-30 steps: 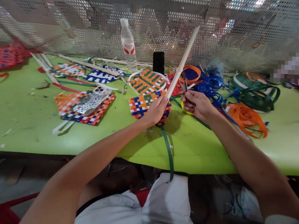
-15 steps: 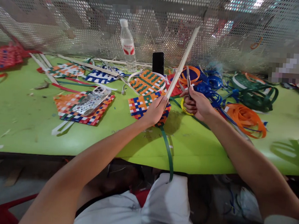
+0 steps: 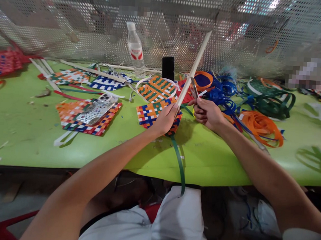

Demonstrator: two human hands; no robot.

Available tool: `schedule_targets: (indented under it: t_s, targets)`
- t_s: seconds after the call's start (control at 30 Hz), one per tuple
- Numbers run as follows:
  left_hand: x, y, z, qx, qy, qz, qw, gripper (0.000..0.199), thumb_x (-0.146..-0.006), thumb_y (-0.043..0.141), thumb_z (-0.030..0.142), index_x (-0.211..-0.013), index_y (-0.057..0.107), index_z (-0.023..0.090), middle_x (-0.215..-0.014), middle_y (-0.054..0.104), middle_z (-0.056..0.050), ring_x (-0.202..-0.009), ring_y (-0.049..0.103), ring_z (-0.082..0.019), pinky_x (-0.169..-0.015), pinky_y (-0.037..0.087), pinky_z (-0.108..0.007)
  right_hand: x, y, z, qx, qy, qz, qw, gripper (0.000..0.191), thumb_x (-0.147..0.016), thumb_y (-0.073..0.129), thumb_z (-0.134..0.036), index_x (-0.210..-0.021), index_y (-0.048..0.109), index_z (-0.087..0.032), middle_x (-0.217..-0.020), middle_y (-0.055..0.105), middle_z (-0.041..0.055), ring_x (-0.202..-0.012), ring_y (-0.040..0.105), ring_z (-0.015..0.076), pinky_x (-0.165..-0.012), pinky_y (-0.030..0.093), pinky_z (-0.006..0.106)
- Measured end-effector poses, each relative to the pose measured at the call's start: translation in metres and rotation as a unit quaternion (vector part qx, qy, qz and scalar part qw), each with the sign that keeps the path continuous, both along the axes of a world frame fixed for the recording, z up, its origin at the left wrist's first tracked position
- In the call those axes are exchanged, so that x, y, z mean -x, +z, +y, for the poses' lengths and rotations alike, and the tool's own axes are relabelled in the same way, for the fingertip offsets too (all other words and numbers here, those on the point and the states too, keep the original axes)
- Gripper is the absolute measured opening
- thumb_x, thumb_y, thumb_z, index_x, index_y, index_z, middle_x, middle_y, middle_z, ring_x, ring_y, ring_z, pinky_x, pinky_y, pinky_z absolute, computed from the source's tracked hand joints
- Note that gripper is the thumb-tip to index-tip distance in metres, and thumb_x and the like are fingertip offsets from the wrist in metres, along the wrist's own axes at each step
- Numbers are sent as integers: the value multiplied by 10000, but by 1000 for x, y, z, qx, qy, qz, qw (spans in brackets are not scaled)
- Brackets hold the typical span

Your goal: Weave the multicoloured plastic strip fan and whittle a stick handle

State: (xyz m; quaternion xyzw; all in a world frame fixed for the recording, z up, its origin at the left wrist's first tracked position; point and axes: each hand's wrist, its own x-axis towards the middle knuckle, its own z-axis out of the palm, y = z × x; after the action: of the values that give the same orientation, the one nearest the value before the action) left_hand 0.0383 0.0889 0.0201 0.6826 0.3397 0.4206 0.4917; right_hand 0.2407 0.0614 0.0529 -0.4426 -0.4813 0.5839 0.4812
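My left hand (image 3: 166, 119) is closed around the lower end of a flat pale stick (image 3: 197, 59), which slants up and to the right. The same hand is on a woven strap fan (image 3: 147, 113) in orange, blue, white and green, partly hidden behind the fingers. From the fan's lower edge a dark green strap (image 3: 178, 161) hangs over the table edge onto my leg. My right hand (image 3: 208, 114) grips scissors (image 3: 194, 88), their metal blades up against the stick's right side, above my left hand. The scissors' handles are covered by my fingers.
On the green table (image 3: 26, 133) a phone (image 3: 98, 109) lies on another woven piece (image 3: 65, 114). Behind are a water bottle (image 3: 135, 51), a black phone (image 3: 168, 68) and an orange-green fan (image 3: 158, 87). Coiled orange straps (image 3: 260, 128) lie right. A perforated metal screen (image 3: 87, 32) bounds the back.
My right hand has moved left with the scissors, bringing their blades from beside the stick up against it. The left hand keeps its hold.
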Motion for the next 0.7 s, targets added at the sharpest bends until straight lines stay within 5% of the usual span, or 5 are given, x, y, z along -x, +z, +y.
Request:
schedule_targets:
  t_s: [0.33, 0.7]
  targets:
    - [0, -4, 1, 10, -6, -3, 1000, 366, -1108, 404, 366, -789, 493, 209, -664, 438, 17, -608, 410, -132, -610, 334, -288, 1, -2, 2, -36, -13, -28, 999, 239, -922, 700, -384, -894, 553, -198, -631, 424, -53, -470, 243, 56, -420, 189, 203]
    - [-1, -3, 2, 6, 6, 7, 1000, 362, -1107, 410, 333, -777, 489, 207, -686, 460, 11, -631, 427, -128, -618, 339, -287, 2, -6, 1, -71, -26, -55, 996, 567, -859, 695, -728, -712, 476, -226, -516, 220, -102, -414, 159, 44, -358, 145, 188]
